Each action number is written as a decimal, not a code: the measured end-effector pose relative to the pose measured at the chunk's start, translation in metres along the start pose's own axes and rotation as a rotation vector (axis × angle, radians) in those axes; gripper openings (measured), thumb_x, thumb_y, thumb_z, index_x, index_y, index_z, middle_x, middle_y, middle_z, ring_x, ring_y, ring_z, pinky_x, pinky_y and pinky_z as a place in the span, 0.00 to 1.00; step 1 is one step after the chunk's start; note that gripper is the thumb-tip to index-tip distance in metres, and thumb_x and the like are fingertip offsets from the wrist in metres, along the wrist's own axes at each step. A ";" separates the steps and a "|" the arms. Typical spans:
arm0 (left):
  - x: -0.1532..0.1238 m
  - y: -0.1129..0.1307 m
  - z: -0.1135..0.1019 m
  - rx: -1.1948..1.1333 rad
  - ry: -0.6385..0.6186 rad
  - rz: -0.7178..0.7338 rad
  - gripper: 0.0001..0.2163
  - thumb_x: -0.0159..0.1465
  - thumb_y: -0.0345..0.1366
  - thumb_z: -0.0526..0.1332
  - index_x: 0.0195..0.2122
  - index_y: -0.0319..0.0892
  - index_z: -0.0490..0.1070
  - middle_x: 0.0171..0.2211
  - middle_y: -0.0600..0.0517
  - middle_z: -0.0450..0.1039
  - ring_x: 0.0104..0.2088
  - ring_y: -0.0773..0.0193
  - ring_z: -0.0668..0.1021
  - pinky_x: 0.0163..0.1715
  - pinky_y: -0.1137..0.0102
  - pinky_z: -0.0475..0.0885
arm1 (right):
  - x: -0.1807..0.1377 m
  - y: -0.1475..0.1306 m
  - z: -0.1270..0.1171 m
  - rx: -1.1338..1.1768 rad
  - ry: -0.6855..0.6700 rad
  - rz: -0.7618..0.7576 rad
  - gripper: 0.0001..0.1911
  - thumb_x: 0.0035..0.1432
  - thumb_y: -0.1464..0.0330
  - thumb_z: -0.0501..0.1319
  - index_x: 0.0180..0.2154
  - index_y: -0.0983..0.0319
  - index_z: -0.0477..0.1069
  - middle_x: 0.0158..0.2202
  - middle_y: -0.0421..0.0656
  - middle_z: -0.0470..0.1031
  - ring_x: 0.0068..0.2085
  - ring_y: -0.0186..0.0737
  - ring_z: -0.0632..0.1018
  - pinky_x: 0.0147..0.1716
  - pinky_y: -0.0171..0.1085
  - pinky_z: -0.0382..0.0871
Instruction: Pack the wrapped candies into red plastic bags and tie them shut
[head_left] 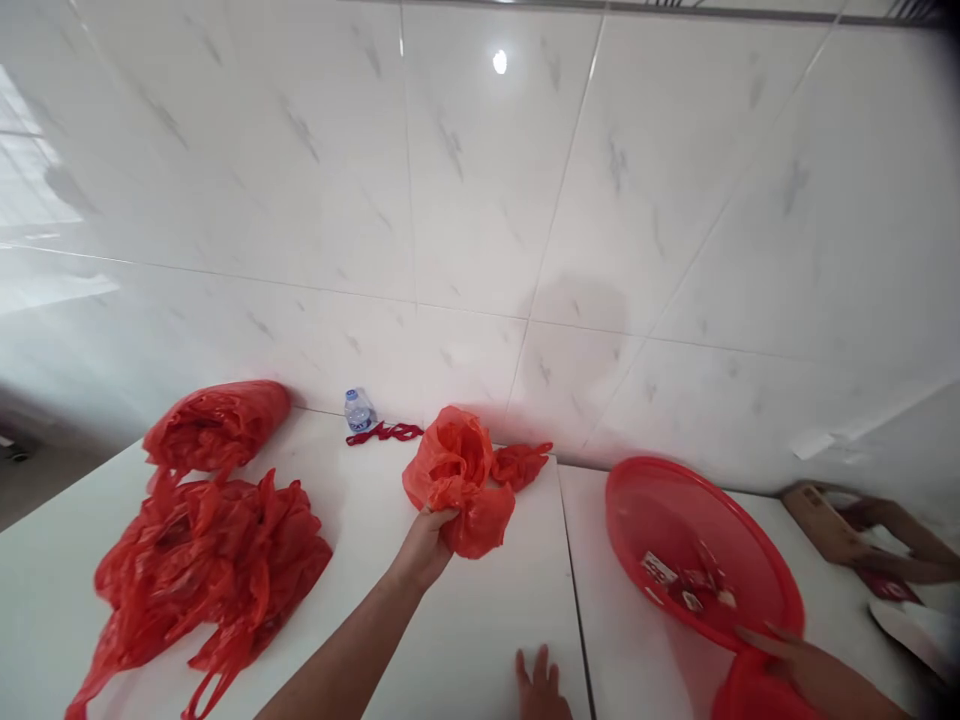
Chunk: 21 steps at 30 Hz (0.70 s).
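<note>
My left hand is closed around the gathered part of a crumpled red plastic bag, held above the white table. My right hand shows only in part at the bottom edge. Its fingers are spread over the bare tabletop, and I see nothing in them. Just behind the held bag lies another small red plastic bag, near the wall. To the left, a loose heap of red plastic bags spreads over the table, with a rolled bundle of red bags behind it.
A small water bottle and a dark red strip lie by the tiled wall. At right, a large red basin holds small packets. Another person's hand is at its rim, over a red object. A cardboard box sits farther right.
</note>
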<state>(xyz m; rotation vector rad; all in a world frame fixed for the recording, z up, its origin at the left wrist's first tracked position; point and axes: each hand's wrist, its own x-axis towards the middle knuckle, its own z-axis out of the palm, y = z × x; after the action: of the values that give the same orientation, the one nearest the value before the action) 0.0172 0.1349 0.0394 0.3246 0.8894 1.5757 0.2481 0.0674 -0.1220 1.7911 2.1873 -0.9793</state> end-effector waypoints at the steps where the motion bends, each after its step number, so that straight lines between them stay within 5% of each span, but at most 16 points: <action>1: -0.009 -0.005 -0.004 0.013 -0.004 -0.033 0.14 0.48 0.30 0.67 0.38 0.40 0.75 0.37 0.47 0.79 0.43 0.55 0.79 0.46 0.63 0.72 | 0.001 0.000 0.002 -0.027 -0.027 0.027 0.41 0.44 0.60 0.70 0.61 0.53 0.63 0.68 0.55 0.55 0.65 0.71 0.60 0.50 0.62 0.67; 4: -0.035 -0.022 -0.016 0.182 -0.084 -0.092 0.12 0.48 0.29 0.66 0.36 0.40 0.75 0.35 0.48 0.78 0.39 0.56 0.79 0.43 0.63 0.73 | 0.001 0.002 -0.003 -0.003 -0.081 0.080 0.43 0.44 0.61 0.68 0.63 0.60 0.61 0.70 0.58 0.48 0.68 0.69 0.51 0.57 0.58 0.61; 7: -0.058 -0.040 -0.030 0.524 -0.227 -0.060 0.07 0.52 0.31 0.64 0.34 0.41 0.75 0.36 0.47 0.78 0.36 0.57 0.79 0.38 0.63 0.72 | -0.005 -0.003 -0.019 0.458 -0.065 0.050 0.31 0.55 0.50 0.59 0.55 0.59 0.70 0.66 0.54 0.60 0.68 0.60 0.57 0.59 0.52 0.61; 11: -0.077 -0.062 -0.047 1.019 -0.344 0.278 0.06 0.56 0.27 0.60 0.25 0.41 0.74 0.44 0.45 0.77 0.44 0.55 0.77 0.43 0.63 0.70 | -0.018 -0.028 -0.037 1.287 -0.331 0.132 0.40 0.54 0.37 0.48 0.53 0.59 0.70 0.50 0.54 0.76 0.50 0.51 0.78 0.42 0.46 0.72; 14: -0.087 -0.074 -0.052 1.263 -0.551 0.462 0.10 0.58 0.24 0.57 0.24 0.42 0.74 0.41 0.47 0.78 0.44 0.58 0.75 0.44 0.64 0.69 | -0.018 -0.047 -0.041 1.611 -0.472 0.013 0.31 0.51 0.45 0.62 0.47 0.61 0.72 0.40 0.48 0.79 0.37 0.42 0.80 0.33 0.38 0.71; 17: -0.095 -0.079 -0.053 1.424 -0.687 0.499 0.10 0.60 0.26 0.58 0.25 0.44 0.75 0.34 0.50 0.79 0.40 0.60 0.75 0.43 0.64 0.68 | -0.008 -0.051 -0.046 1.755 -0.273 0.026 0.19 0.43 0.61 0.72 0.36 0.63 0.73 0.29 0.42 0.79 0.27 0.35 0.77 0.27 0.32 0.67; 21: -0.103 -0.073 -0.063 1.767 -0.625 0.421 0.12 0.61 0.24 0.56 0.25 0.44 0.74 0.32 0.50 0.76 0.37 0.60 0.74 0.42 0.63 0.66 | 0.005 -0.035 -0.065 1.881 0.009 0.135 0.15 0.42 0.71 0.70 0.35 0.61 0.72 0.28 0.39 0.80 0.28 0.36 0.79 0.27 0.33 0.71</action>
<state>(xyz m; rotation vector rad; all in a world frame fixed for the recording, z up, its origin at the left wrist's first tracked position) 0.0512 0.0142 -0.0251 2.1779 1.5123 0.4754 0.2330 0.1062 -0.0604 2.0120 0.5780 -3.4229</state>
